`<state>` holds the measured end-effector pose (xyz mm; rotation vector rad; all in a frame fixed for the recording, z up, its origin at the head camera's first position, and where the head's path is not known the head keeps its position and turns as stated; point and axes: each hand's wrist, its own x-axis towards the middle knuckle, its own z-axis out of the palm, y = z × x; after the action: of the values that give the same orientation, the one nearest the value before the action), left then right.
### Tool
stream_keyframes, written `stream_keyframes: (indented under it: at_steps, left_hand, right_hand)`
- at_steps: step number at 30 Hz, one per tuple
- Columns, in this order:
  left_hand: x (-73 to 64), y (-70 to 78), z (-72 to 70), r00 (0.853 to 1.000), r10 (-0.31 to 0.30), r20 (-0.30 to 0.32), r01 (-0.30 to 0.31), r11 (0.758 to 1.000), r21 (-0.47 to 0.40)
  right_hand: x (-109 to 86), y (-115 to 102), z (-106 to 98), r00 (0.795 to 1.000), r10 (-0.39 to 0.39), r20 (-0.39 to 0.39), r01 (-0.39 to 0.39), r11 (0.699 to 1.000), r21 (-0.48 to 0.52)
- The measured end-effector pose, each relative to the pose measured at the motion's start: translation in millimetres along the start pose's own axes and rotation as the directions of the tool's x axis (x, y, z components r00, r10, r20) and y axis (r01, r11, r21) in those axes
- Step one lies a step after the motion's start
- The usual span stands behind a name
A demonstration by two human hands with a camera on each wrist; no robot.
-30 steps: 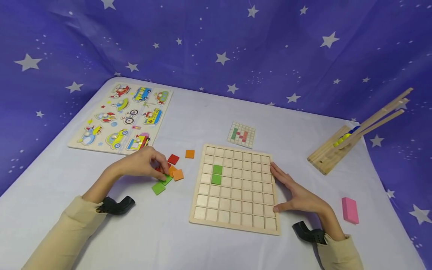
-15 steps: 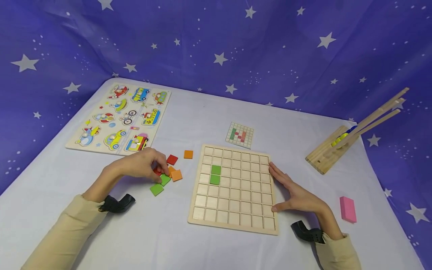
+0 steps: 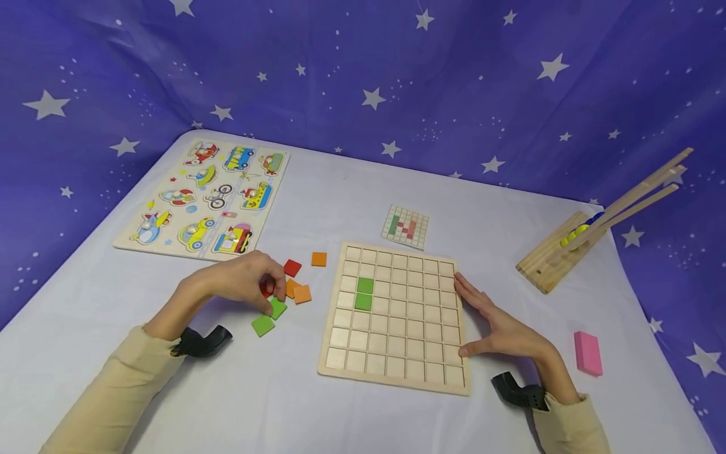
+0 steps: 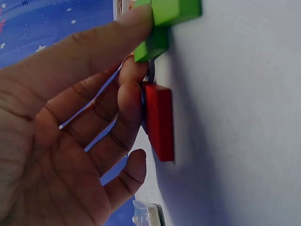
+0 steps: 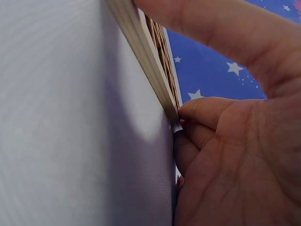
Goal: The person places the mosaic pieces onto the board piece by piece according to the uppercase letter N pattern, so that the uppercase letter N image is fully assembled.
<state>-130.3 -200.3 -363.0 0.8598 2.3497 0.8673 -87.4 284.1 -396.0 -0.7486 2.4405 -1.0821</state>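
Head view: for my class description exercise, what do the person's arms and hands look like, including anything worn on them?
The left sleeve and right sleeve are long, plain and beige. A curved black device sits at each wrist, left and right. The left hand and right hand are bare, without gloves.

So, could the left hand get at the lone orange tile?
Likely yes: the left hand is close by, and nothing covers the lone orange tile; only a flat red tile lies between, low enough to pass over.
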Motion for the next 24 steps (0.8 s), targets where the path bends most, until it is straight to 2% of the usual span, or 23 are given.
stream_keyframes:
  at_steps: [4,11,14,19,24]
  left_hand:
    - [-0.2,0.2,0.5,1.0,-0.015,0.014,0.016,0.999,-0.037]
    - [2.6,-4.5,1.9,1.0,0.025,-0.008,-0.026,0.999,-0.035]
    - [5.8,-4.6,2.9,1.0,0.022,-0.017,-0.023,0.998,-0.063]
    - [16.8,-0.2,5.6,0.998,0.017,-0.061,-0.022,0.996,-0.083]
    - [30.7,7.3,10.6,0.991,0.05,-0.124,-0.065,0.991,-0.119]
  right_hand:
    - [-0.3,-0.4,0.6,1.0,0.007,-0.001,-0.007,1.0,0.0]
    - [0.2,0.2,0.7,1.0,0.009,0.004,-0.009,1.0,0.006]
    - [0.2,0.1,0.8,1.0,0.014,0.006,-0.015,1.0,0.008]
    - [0.3,-1.2,0.4,1.0,0.024,0.006,-0.024,1.0,0.006]
    - [0.8,-1.6,0.0,1.0,0.028,0.006,-0.028,1.0,0.005]
